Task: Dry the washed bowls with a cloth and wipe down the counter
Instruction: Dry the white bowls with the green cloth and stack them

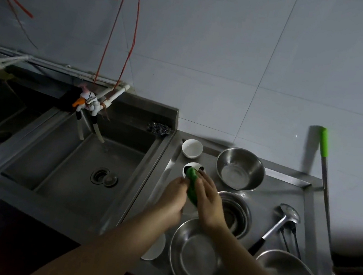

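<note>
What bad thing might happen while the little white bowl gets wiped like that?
The small white bowl is held tilted in the air by the left hand while the right hand pushes the green cloth into it. If it slips, it might drop onto the steel counter and chip. The right arm also hangs over the steel bowl at the counter's near edge and might knock it.

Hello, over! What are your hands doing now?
Left hand holds white bowl. Right hand pushes green cloth into it. Steel bowls crowd the counter.
</note>
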`<state>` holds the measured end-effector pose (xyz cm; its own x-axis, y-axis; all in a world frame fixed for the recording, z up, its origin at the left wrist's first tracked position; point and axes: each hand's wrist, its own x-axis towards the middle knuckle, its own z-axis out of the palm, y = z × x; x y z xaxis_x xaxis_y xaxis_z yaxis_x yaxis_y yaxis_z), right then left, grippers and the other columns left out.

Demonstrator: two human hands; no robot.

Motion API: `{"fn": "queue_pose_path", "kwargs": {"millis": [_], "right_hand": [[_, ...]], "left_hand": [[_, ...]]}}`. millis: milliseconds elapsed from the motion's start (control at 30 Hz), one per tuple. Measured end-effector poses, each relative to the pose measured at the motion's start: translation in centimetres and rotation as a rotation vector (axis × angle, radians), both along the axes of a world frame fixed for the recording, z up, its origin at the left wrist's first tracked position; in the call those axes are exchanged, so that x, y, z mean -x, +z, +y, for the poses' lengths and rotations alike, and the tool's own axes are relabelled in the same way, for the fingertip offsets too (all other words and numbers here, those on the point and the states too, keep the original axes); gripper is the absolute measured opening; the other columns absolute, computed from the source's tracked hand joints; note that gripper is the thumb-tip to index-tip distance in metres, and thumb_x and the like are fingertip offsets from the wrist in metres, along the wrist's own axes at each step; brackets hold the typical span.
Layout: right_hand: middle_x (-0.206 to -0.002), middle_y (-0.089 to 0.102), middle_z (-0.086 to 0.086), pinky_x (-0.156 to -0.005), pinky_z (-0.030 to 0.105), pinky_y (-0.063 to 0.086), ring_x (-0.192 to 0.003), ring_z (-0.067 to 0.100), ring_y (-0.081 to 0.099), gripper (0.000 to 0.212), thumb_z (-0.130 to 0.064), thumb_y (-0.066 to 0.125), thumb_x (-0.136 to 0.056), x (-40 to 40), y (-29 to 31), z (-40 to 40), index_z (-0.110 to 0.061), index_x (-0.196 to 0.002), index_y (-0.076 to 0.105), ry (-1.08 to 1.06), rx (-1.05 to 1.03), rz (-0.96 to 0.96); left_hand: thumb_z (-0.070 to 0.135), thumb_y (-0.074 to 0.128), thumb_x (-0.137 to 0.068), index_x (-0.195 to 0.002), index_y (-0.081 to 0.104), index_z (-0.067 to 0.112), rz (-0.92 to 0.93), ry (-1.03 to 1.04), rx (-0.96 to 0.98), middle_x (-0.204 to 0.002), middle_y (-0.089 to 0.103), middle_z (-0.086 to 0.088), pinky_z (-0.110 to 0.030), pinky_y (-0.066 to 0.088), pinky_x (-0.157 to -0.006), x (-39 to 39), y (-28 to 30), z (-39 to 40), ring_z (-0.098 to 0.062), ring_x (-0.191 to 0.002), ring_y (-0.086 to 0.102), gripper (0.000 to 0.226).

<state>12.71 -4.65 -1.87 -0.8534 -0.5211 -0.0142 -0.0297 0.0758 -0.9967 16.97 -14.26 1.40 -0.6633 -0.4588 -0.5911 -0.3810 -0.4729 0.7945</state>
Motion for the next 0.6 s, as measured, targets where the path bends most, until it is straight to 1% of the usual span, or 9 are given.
{"fn": "queue_pose_path", "kwargs": {"millis": [33,133,200,300,333,400,467,533,600], "right_hand": [[-0.142,0.052,-0.016,-0.114,0.043,0.039,-0.135,0.007,0.046,0.027,-0.052,0.049,-0.098,-0.2,-0.5,-0.1,-0.062,-0.121,0.058,-0.021,-0.041,0.176],[-0.154,0.042,0.003,-0.117,0.049,0.033,-0.147,0.022,0.032,0.04,-0.033,0.052,-0.101,-0.4,-2.8,0.1,-0.027,-0.14,0.053,-0.081,-0.147,0.692],[-0.158,0.035,0.008,-0.119,0.049,0.027,-0.15,0.027,0.024,0.041,-0.03,0.051,-0.101,-1.0,-3.6,0.1,-0.02,-0.141,0.053,-0.129,-0.137,0.756],[-0.161,0.03,-0.003,-0.119,0.044,0.025,-0.151,0.019,0.021,0.042,-0.035,0.047,-0.102,-2.0,-2.8,0.0,-0.031,-0.144,0.049,-0.212,0.011,0.395],[-0.159,0.034,-0.005,-0.118,0.041,0.03,-0.149,0.015,0.028,0.041,-0.038,0.044,-0.104,-2.1,-2.4,0.0,-0.035,-0.145,0.047,-0.245,0.096,0.199],[-0.144,0.054,0.003,-0.108,0.039,0.045,-0.133,0.018,0.051,0.039,-0.04,0.036,-0.108,-1.8,-1.8,0.1,-0.032,-0.143,0.049,-0.319,0.307,-0.218],[-0.124,0.067,0.011,-0.087,0.036,0.054,-0.109,0.024,0.066,0.042,-0.044,0.034,-0.107,-0.8,-1.0,0.4,-0.022,-0.134,0.058,-0.389,0.398,-0.564],[-0.106,0.073,0.011,-0.07,0.034,0.053,-0.088,0.023,0.069,0.047,-0.049,0.039,-0.104,0.6,-0.6,0.8,-0.016,-0.125,0.066,-0.395,0.376,-0.767],[-0.102,0.074,0.01,-0.075,0.037,0.052,-0.087,0.026,0.069,0.047,-0.053,0.047,-0.099,1.8,-0.3,1.2,-0.017,-0.12,0.07,-0.335,0.328,-0.833]], "left_hand": [[0.028,0.048,-0.102,-0.107,0.069,0.011,0.003,0.058,-0.07,-0.103,0.073,-0.013,-0.037,0.057,-0.081,0.4,0.0,0.0,-0.025,-0.098,0.069,0.027],[0.027,0.044,-0.105,-0.112,0.069,0.002,0.089,0.193,-0.295,-0.104,0.074,-0.017,-0.037,0.057,-0.087,0.7,1.2,-0.1,-0.029,-0.098,0.071,0.036],[0.033,0.04,-0.107,-0.123,0.062,-0.006,0.183,0.23,-0.447,-0.113,0.071,-0.026,-0.042,0.054,-0.096,0.6,1.5,-0.2,-0.035,-0.105,0.07,0.048],[0.04,0.035,-0.107,-0.126,0.057,-0.004,0.259,0.195,-0.545,-0.112,0.071,-0.027,-0.046,0.053,-0.095,-0.2,1.4,-0.2,-0.035,-0.098,0.073,0.052],[0.04,0.034,-0.107,-0.128,0.055,-0.001,0.291,0.179,-0.558,-0.113,0.071,-0.027,-0.047,0.054,-0.092,-0.3,1.1,-0.2,-0.036,-0.097,0.073,0.051],[0.04,0.034,-0.107,-0.131,0.053,0.004,0.317,0.142,-0.53,-0.113,0.071,-0.024,-0.048,0.058,-0.079,-0.5,0.6,-0.2,-0.037,-0.099,0.072,0.047],[0.039,0.035,-0.107,-0.131,0.055,0.008,0.303,0.092,-0.454,-0.115,0.071,-0.022,-0.045,0.058,-0.074,-0.6,0.3,-0.3,-0.036,-0.103,0.069,0.044],[0.037,0.037,-0.106,-0.131,0.056,0.01,0.292,0.029,-0.395,-0.121,0.069,-0.021,-0.046,0.056,-0.078,-0.7,0.0,-0.4,-0.036,-0.109,0.066,0.042],[0.034,0.04,-0.105,-0.13,0.057,0.01,0.269,-0.035,-0.319,-0.124,0.067,-0.022,-0.048,0.054,-0.082,-0.8,-0.1,-0.6,-0.038,-0.112,0.064,0.039]]}}
